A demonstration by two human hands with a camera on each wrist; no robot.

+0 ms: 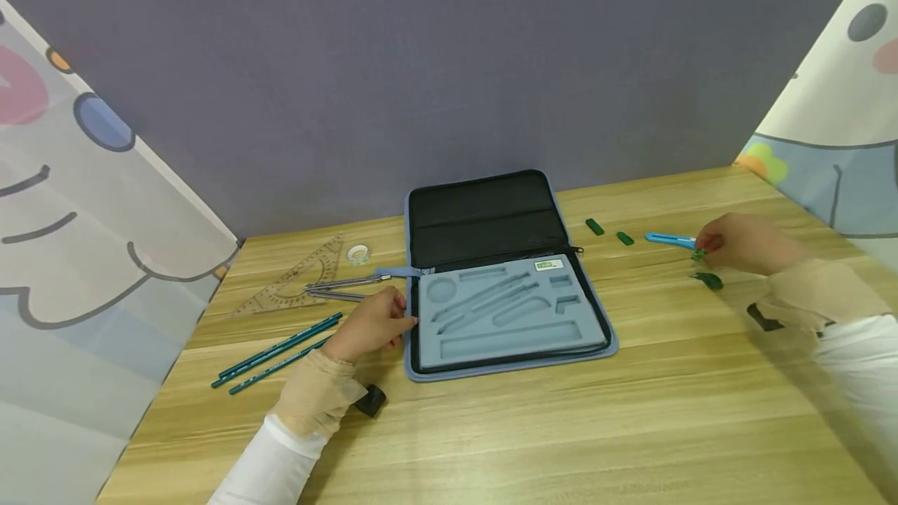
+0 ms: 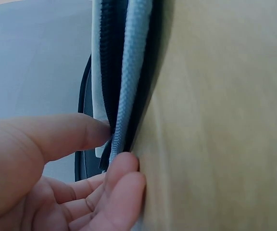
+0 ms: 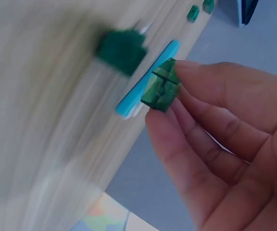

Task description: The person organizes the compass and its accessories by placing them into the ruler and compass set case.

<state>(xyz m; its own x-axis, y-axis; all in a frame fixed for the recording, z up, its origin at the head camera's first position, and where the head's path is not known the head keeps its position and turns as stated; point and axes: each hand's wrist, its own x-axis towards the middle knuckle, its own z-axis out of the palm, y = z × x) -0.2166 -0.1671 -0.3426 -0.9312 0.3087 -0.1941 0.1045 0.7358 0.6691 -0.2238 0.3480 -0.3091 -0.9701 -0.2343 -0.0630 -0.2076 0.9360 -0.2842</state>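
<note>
**Hand positions at the open drafting-instrument case**

The zippered case [image 1: 505,310] lies open on the wooden table [image 1: 631,427], its foam insert with shaped recesses facing up and its black lid flat behind.

Left hand [image 1: 372,326]: rests at the left edge of the case. In the left wrist view the thumb [image 2: 76,132] and fingertips [image 2: 126,178] pinch the blue zipper edge [image 2: 129,77] of the case between them.

Right hand [image 1: 744,244]: positioned well to the right of the case. Thumb and fingers hold a small translucent green plastic piece [image 3: 160,85] in a narrow pinch, just above the table. A light blue pen-shaped tool [image 1: 669,239] lies just beside the hand; a second dark green piece [image 1: 707,280] lies on the table near it.

Other items: two small green blocks [image 1: 595,227] right of the lid. Left of the case lie a compass [image 1: 347,284], a clear set square [image 1: 295,277], a tape roll [image 1: 358,254] and teal pencils [image 1: 281,349].
</note>
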